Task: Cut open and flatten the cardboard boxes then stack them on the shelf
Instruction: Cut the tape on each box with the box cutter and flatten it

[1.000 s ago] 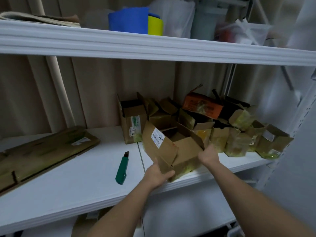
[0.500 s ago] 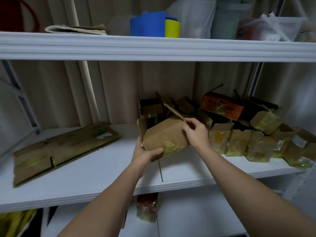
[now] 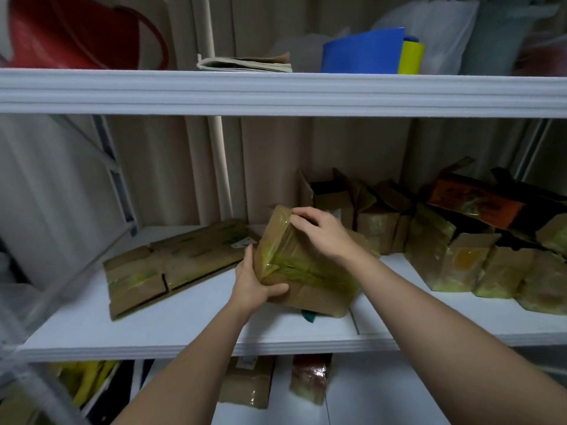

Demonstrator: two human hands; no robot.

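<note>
A brown corrugated cardboard box [image 3: 302, 273], dull and matte where bare, is wrapped with glossy clear packing tape tinted yellow-green that wrinkles along its seams; it is held tilted above the white painted shelf board [image 3: 190, 328]. The left hand [image 3: 256, 282] cradles its lower left corner, thumb curled over the near face and fingers running up the side. The right hand [image 3: 322, 230] reaches over the top, its fingertips [image 3: 295, 216] pinching the tape at the upper edge. Just beyond the left fingers lies a flattened brown cardboard sheet [image 3: 171, 265], flat on the shelf with yellow-green tape streaks. Under the box, below the right wrist, a bit of a teal plastic object [image 3: 308, 316] shows. Past the right fingers stands a cluster of open, crumpled brown cardboard boxes [image 3: 460, 259] with shiny tape, and an orange and black carton [image 3: 474, 202] behind them.
</note>
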